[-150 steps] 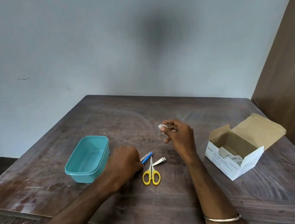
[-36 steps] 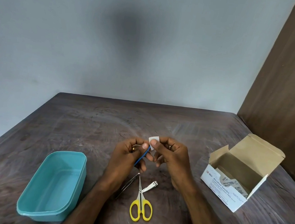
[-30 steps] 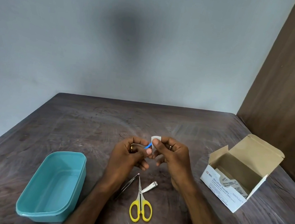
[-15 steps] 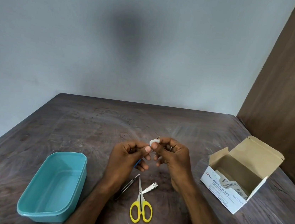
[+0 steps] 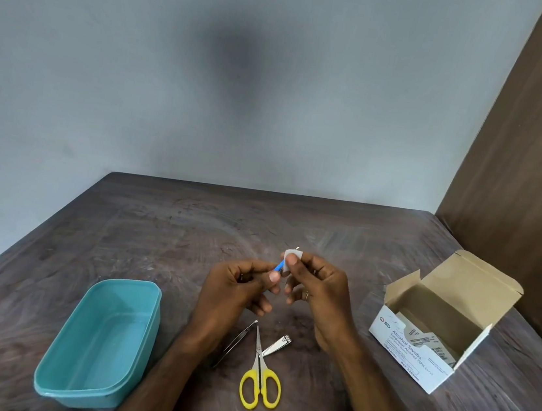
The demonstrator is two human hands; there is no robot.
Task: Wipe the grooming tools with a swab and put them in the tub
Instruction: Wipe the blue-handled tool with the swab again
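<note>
Mid-frame we hold a blue-handled tool (image 5: 278, 267) in the left hand (image 5: 235, 289), fingers curled round its handle. Right hand (image 5: 317, 289) pinches a white swab (image 5: 287, 264) folded over the tool's upper end; a thin metal tip just peeks above the swab. We can't tell what kind of tool it is.

The teal tub (image 5: 103, 338), lower left of frame, has no tools in it that we can see. Tweezers (image 5: 235, 342), yellow scissors (image 5: 258, 378) and nail clipper (image 5: 277, 344) lie bottom centre, close together, scissor blades between the other two.

Risks, as we judge them: the swab is small and could slip off the thin tool if the pinch loosens; the metal tip could poke a finger or tear through the swab; the tool could drop onto the cluster below and scatter it. The tub is well apart from the hands, so a careless toss might miss.

Surface: dark worn wooden table (image 5: 158, 225) with pale scuff marks. Open alcohol swabs box (image 5: 423, 347) at right of frame, sachets inside. Grey-blue wall behind, brown wooden panel at upper right.
</note>
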